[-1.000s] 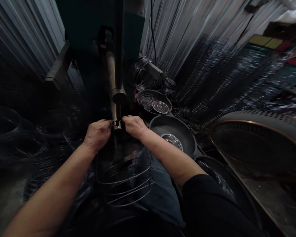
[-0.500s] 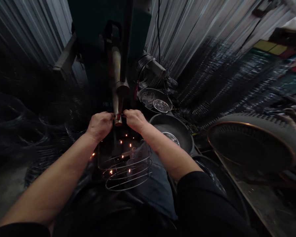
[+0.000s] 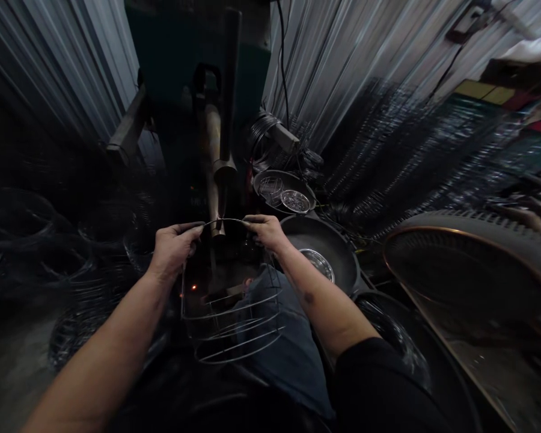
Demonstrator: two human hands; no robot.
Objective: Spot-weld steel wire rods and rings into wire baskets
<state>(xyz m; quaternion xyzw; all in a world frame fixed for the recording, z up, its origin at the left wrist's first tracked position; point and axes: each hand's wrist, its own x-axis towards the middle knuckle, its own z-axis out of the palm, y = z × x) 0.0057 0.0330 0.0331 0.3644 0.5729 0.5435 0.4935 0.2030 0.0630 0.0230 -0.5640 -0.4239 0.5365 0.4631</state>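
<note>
A wire basket of curved rings and thin uprights hangs in front of my body, over the jeans. Its arched top wire spans between my hands. My left hand pinches that wire at its left end between thumb and fingers. On the other side my right hand pinches the right end the same way. Just behind the wire's middle is the tip of the lower metal electrode arm of what looks like a spot welder. The upper electrode rod comes down above it. Whether the wire touches the tips, I cannot tell.
Right of my right hand stand a dark round pan with a shiny wire disc and a smaller pan holding wire grids. A large round fan-like guard is further right. Wire coils hang behind; dim wire frames lie left.
Many bright sparks below the electrode have dwindled to a couple of faint glows. My hands have moved apart and slightly down, and the top wire now shows between them.
</note>
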